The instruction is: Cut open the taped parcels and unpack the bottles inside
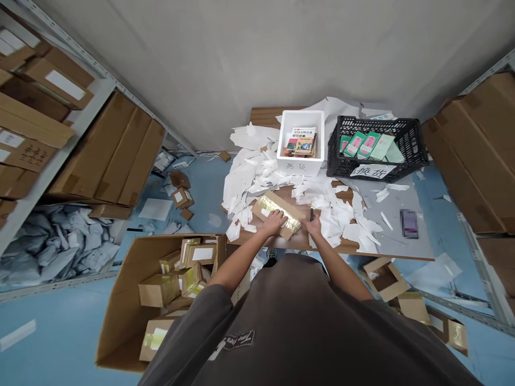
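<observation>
Diagonally laid, taped box (272, 201), long axis far left to near right

The light around me is even and moderately bright, with only soft shadows and small glints on the shiny tape (271, 202). My wide view bends toward its edges, stretching the shelving (96, 102); a pixelated patch masks the phone (410, 223).
</observation>
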The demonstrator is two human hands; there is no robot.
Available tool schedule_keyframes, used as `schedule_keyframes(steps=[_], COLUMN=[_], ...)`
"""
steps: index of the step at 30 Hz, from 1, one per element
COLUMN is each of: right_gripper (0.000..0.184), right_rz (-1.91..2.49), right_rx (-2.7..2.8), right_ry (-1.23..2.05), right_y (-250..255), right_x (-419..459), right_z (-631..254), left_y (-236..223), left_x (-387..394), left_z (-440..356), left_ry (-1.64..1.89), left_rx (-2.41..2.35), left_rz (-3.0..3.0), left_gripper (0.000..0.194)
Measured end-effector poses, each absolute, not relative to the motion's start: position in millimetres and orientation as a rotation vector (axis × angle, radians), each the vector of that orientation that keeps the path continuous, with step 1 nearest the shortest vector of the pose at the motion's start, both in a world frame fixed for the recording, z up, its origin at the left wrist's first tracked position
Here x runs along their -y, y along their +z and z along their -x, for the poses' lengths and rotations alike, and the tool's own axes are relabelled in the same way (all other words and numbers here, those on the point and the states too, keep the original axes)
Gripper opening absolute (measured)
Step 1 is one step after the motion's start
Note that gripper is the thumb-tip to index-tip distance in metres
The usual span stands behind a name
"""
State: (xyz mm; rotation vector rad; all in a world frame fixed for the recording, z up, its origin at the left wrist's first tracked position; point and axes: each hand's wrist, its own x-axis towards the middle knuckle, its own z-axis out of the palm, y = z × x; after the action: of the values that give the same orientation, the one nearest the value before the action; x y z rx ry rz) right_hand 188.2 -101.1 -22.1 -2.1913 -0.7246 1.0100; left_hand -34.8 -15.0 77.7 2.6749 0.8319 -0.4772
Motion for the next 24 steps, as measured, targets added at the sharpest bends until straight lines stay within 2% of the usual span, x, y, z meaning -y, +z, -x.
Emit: schedule_keyframes(steps=[3, 6, 11, 13, 19, 24], right_gripper=[0.062, 0.041, 0.049, 0.044, 0.030, 0.027], right_rz=[2.180, 2.099, 1.827, 1.802, 2.075, 2.055], right_rx=[0.905, 1.148, 1.416, 1.542, 1.849, 1.795], right_ry=[0.918, 0.995, 1.400, 1.480, 1.077, 1.051], right_y=[-2.1, 17.7, 31.7, 32.9, 35.3, 35.4], right_x=[65.5, 48.7, 89.2, 112.1, 134.5, 133.3], right_z=[-200.8, -222.0, -249.0, -254.9, -269.4, -275.2], left_y=[72.4, 65.4, 62.3, 63.6, 68.3, 73.0], left_x=[34.6, 51.3, 55.0, 51.7, 46.5, 46.9], left_z=[16.4, -1.4, -14.9, -16.0, -14.5, -14.2], left_ry=[-0.454, -0.455, -0.479, -0.503, -0.552, -0.581], left_rx=[-1.072, -1.281, -1.374, -1.379, -1.355, -1.357], left_rz=[-2.529, -2.405, -2.321, -2.330, -2.369, -2.419], left_gripper=[0.076, 0.093, 0.109, 0.110, 0.104, 0.093])
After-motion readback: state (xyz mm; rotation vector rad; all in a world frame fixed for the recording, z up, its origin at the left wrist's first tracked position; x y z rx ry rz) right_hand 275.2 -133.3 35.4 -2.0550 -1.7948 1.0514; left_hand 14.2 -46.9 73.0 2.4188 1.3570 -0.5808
